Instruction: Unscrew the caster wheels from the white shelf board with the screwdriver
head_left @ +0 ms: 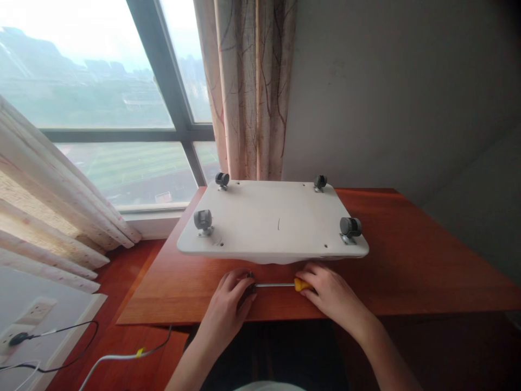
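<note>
My right hand [325, 285] is closed round the yellow handle of a screwdriver [274, 285], whose thin metal shaft points left. At the tip, my left hand [234, 296] has its fingers curled round a small dark object [249, 276], mostly covered by the fingers, so its kind is unclear. Both hands are low over the table's front edge. Just beyond them lies a white board [260, 217] with rounded corners, its underside up. Grey casters stand at its corners, among them the near left caster [203, 220] and the near right caster [350, 228]. Several small holes show in the board.
The reddish-brown wooden table [415, 266] extends to the right of the board. Curtains [248, 92] hang behind it, beside a large window [114, 98]. At the lower left, a black plug [18, 339] sits in a wall socket, and a white cable [109, 358] crosses the floor.
</note>
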Motion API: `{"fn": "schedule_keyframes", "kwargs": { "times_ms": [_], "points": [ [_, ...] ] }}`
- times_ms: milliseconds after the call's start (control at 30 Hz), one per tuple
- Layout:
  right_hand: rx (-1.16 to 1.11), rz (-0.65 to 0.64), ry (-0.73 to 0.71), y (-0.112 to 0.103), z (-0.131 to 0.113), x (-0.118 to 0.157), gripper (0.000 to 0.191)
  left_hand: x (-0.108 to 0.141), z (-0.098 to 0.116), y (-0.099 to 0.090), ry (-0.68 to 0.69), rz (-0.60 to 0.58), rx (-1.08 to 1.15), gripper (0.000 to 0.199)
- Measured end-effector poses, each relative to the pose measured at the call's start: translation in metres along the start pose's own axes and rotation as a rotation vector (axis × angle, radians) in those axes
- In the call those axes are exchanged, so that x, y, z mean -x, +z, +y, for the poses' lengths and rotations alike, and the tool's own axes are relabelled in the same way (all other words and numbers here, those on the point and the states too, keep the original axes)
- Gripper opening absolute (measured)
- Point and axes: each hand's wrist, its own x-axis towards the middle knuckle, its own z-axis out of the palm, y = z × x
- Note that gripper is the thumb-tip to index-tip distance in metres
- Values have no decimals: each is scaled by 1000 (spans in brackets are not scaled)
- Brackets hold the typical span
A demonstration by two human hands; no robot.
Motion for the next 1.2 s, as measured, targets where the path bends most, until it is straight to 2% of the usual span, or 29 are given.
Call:
{"fn": "schedule_keyframes", "kwargs": {
  "times_ms": [200, 400, 800, 933, 1067, 1200],
  "points": [
    [-6, 12, -2, 1, 1, 4, 33, 3, -9, -13, -47, -3, 5, 17],
    [4, 23, -9, 2, 6, 8, 36, 1, -21, -25, -71, 56, -24, 19],
    [23, 109, -18, 4, 19, 23, 38, 4, -40, -33, -80, 79, -56, 21],
    [-20, 196, -36, 2, 24, 31, 32, 3, -44, -36, -72, 94, -56, 22],
    [-167, 358, -25, -4, 38, 45, 26, 5, -57, -46, -94, 96, -24, 28],
    [-351, 489, 125, -13, 71, 66, 22, 5, -82, -65, -242, 118, 41, 24]
  ]
}}
